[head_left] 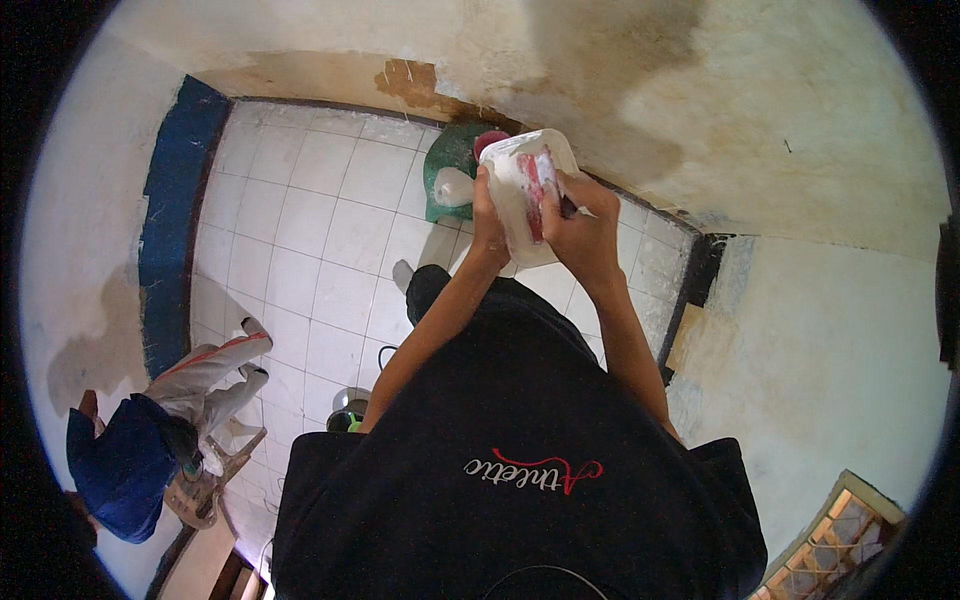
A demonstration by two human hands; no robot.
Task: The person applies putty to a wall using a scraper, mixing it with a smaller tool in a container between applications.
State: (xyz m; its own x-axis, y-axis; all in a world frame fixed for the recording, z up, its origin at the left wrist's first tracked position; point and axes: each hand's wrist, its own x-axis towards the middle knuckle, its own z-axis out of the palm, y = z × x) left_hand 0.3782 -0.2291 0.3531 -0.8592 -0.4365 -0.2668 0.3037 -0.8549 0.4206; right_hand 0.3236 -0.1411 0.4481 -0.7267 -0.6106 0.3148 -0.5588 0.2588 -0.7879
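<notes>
My left hand (487, 225) grips the side of a white rectangular plastic tub (517, 228), its thumb over the rim. The tub is tilted and has white paste or powder inside, mostly toward its far end. Fingers closed, my right hand (587, 232) holds a red flat scraper (530, 172) with a dark handle over the tub. White paste covers part of the scraper's face. Whether the scraper touches the tub wall, I cannot tell.
Beyond the tub, a green sack (446, 150) with a white plastic bag (454, 187) stands near the patchy wall (640, 110). At left, another person (125, 465) in dark blue is by a chair (195, 500). A dark bucket (347, 412) stands on the white tiled floor (325, 225).
</notes>
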